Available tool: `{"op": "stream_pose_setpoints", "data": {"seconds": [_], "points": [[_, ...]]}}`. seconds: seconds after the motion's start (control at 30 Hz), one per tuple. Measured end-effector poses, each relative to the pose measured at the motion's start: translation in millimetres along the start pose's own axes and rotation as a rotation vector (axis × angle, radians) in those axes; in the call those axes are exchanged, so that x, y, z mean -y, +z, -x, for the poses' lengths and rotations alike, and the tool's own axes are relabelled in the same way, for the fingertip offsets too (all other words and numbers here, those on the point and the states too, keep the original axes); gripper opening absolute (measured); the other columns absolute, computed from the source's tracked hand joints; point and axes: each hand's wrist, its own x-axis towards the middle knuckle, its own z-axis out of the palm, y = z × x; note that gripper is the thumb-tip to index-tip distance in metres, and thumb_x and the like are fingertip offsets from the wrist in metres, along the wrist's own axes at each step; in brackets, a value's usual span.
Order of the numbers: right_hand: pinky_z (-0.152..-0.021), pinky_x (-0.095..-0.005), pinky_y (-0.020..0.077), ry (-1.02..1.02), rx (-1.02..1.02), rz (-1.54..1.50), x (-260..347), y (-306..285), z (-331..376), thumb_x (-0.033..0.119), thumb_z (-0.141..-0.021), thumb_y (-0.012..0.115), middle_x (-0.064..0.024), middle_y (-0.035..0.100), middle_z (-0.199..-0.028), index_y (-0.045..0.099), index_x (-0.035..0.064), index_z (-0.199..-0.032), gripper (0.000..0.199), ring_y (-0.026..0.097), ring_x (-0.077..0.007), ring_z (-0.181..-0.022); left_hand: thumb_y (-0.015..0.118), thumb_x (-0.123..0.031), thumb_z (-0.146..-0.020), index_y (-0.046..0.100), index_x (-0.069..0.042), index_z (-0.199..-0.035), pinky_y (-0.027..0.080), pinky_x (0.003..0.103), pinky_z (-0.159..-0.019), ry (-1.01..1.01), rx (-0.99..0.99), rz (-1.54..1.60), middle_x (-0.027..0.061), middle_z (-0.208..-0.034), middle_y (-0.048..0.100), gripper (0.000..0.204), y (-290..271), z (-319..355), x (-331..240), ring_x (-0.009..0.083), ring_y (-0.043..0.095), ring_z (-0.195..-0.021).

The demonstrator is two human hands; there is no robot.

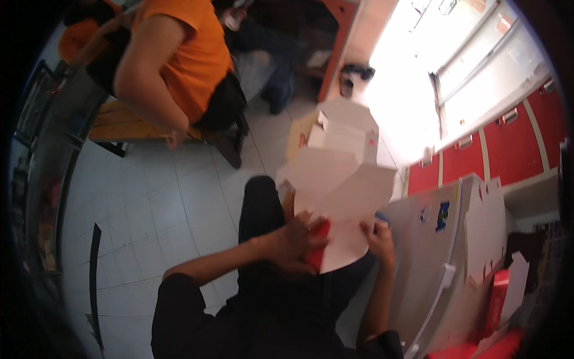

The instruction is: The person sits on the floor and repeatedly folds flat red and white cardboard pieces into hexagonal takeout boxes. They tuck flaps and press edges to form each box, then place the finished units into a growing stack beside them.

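Observation:
A carton blank, white on its inner face, lies unfolded over my lap with its flaps spread. My left hand grips its near left side, fingers bent over a flap whose red outer face shows. On the right edge, the fingers and thumb of my right hand pinch the board. Just beyond lies more white carton board, partly covered by the nearer piece. Blur hides the exact fingertips of the left hand.
A person in an orange shirt sits on a wooden bench at the far left. At my right stands a pale fridge-like cabinet, with carton board and a red box beside it. Red lockers line the far right.

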Motion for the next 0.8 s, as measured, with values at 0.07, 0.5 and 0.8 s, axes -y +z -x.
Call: {"op": "stream_pose_setpoints", "data": {"seconds": [0.07, 0.5, 0.8], "points": [[-0.067, -0.0324, 0.0494, 0.146, -0.141, 0.106, -20, -25, 1, 0.022, -0.094, 0.065, -0.0145, 0.068, -0.077, 0.067, -0.0050, -0.097, 0.027, 0.062, -0.0126, -0.071, 0.079, -0.044, -0.076, 0.052, -0.013, -0.136, 0.027, 0.056, -0.112, -0.005, -0.221, 0.158, 0.0265, -0.147, 0.031, 0.073, 17, 6, 25, 0.0483, 0.029, -0.135], [-0.074, -0.0429, 0.0517, -0.064, -0.074, 0.361, 48, 47, -56, 0.013, -0.085, 0.068, -0.0222, 0.064, -0.092, 0.061, -0.0030, -0.107, 0.029, 0.066, -0.0376, -0.084, 0.076, -0.010, -0.071, 0.072, -0.013, -0.089, 0.051, 0.040, -0.092, -0.117, -0.237, 0.088, 0.0015, -0.107, 0.064, 0.020, 56, 43, 83, 0.0272, 0.058, -0.114], [-0.083, -0.0493, 0.0524, 0.143, -0.151, 0.702, 44, 50, -63, 0.010, -0.086, 0.062, -0.0190, 0.062, -0.112, 0.055, 0.0011, -0.118, 0.034, 0.064, -0.0401, -0.100, 0.081, -0.026, -0.071, 0.076, -0.014, -0.082, 0.044, 0.039, -0.094, -0.149, -0.486, -0.118, -0.0035, -0.095, 0.069, 0.017, 68, 44, 65, 0.0218, 0.058, -0.104]]}}
